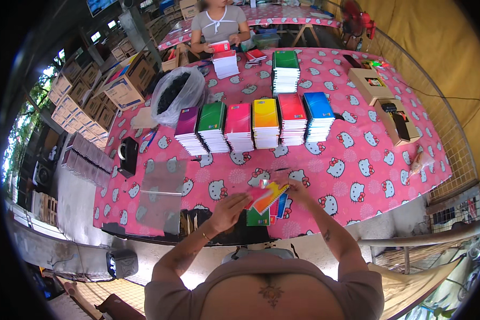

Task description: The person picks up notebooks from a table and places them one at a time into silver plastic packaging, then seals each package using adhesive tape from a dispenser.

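Pink and yellow spiral notebooks being handled over a cat-print worktop

So, a pink notebook [257, 195] and a yellow notebook [270, 198] are held tilted at the near edge of the worktop [218, 166], right around the middle. The pink one is gripped at its left side by the left hand [229, 210], fingers clamped on it. The yellow one is pinched at its spiral edge by the right hand [300, 192], fingers together on it, though things are a bit blurry there. Just under them a green notebook [258, 218] and a blue notebook [282, 206] are partly covered.

Farther out, six stacks are lined up left to right: purple [187, 118], green [212, 117], pink [238, 120], yellow [265, 114], red [292, 111] and blue [318, 106]. Another green-topped stack [286, 66] is placed beyond them.

Label-wise, small blocks of lettering are printed on the covers, and dark printing can be seen on the cardboard box [130, 85] at far left. A clear bag [191, 88] with black stuff inside is set beside the purple stack. At the far side, a red notebook [220, 47] is held by a co-worker over a red-topped stack [225, 66].
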A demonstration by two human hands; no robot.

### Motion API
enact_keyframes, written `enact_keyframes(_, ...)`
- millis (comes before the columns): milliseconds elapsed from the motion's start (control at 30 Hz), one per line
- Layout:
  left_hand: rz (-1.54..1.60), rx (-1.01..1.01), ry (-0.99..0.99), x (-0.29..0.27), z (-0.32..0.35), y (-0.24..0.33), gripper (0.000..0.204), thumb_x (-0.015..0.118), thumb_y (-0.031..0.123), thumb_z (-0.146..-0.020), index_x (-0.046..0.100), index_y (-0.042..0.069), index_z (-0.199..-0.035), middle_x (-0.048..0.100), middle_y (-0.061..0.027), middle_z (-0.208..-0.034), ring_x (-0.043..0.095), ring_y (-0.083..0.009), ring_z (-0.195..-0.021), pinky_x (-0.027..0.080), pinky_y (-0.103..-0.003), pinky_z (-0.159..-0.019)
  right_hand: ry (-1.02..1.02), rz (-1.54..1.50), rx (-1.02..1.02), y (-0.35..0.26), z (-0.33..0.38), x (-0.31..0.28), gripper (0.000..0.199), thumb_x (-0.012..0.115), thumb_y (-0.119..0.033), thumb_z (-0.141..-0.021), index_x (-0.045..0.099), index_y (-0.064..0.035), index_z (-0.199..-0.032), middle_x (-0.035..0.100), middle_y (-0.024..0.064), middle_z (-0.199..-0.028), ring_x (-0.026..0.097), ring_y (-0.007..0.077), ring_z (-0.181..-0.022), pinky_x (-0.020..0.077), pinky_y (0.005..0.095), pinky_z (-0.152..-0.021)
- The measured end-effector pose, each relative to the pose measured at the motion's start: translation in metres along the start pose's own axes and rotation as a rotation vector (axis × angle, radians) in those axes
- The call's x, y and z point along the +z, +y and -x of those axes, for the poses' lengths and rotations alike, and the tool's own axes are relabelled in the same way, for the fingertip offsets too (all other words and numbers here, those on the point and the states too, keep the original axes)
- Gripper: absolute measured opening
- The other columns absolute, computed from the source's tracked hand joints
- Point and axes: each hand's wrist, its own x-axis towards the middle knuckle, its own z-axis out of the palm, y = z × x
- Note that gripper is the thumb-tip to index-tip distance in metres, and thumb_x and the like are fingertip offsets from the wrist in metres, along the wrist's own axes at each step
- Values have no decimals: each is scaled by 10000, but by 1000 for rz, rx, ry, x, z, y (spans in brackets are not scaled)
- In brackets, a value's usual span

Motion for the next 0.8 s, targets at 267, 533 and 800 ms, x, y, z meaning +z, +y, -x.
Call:
enact_keyframes(267,-103,32,-153,29,14,19,508,687,164,-853,570,50,-1334,579,-152,-1342,548,-341,-1248,432,-472,-1062,-10,423,-12,-25,-8,8,503,492,179,-750,666,-54,-1160,594,146,-1360,518,337,-1305,403,360,-1087)
enact_keyframes(533,-111,49,-37,44,-113,-20,454,686,168,-872,569,65,-1298,579,-141,-1292,572,-350,-1161,452,-480,-1000,779,1354,-365,-138,-91,-74,628,591,27,-798,513,-139,-1398,456,158,-1450,451,353,-1324,395,516,-1044)
enact_keyframes(800,-417,124,226,92,-249,-63,389,648,155,-890,600,19,-1251,592,-152,-1303,590,-343,-1153,452,-456,-1001,462,1529,-363,-152,-109,-141,283,662,-83,-861,680,-120,-1140,703,97,-1140,642,242,-1106,448,455,-975)
